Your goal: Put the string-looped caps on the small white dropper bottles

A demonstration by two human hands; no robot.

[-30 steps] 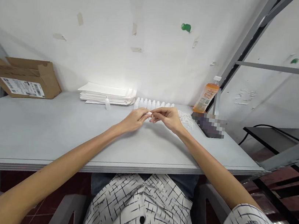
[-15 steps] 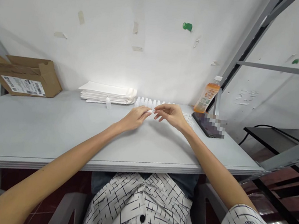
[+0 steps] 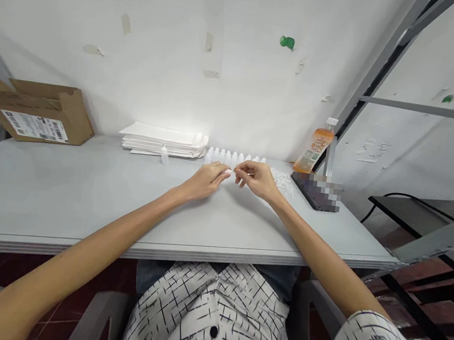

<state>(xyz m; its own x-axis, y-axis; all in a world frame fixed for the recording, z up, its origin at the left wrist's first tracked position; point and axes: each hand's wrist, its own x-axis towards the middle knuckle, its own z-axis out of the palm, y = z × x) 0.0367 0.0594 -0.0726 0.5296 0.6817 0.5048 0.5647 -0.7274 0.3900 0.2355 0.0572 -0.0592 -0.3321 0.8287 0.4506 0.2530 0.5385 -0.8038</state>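
Left hand (image 3: pixel 206 180) pinches white piece (image 3: pixel 229 172), right hand (image 3: pixel 256 179) just beside, grip unclear; overreaching could topple bottles (image 3: pixel 234 158) near desk's (image 3: pixel 80 189) back edge.

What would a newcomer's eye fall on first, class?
Probably the orange bottle at the back right of the table, then the open cardboard box at the back left. In the middle, the left hand pinches a small white piece, the right hand close by, before a row of white bottles.

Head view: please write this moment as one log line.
left hand: pinching small white piece; right hand: close beside it; behind: row of white bottles
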